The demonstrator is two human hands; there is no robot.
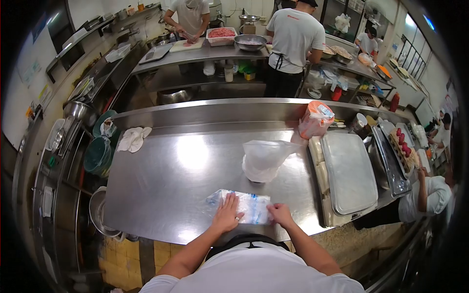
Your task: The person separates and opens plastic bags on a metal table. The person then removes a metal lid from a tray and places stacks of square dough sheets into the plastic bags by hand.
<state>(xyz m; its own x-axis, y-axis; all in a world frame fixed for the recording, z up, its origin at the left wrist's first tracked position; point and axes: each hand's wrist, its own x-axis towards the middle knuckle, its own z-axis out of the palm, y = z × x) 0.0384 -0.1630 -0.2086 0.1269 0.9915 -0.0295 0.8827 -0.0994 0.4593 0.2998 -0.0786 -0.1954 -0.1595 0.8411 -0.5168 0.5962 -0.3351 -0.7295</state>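
A flat clear plastic packet [255, 209] with blue print and white contents lies near the front edge of the steel table [161, 195]. My left hand [227, 215] rests on its left part, fingers stretched out and pressing down. At the packet's right edge my right hand [279, 214] is closed, pinching the plastic. Just beyond stands a translucent white plastic bag [264, 161], its top flaring to the right; what it holds cannot be made out.
Lidded trays [349, 171] are stacked at the right, beside an orange-and-white bagged tub [317, 119]. A white cloth [134, 139] lies at the far left corner. Co-workers stand at the back counter [220, 52] and at the right, one handling meat near a tub of ground meat [221, 33].
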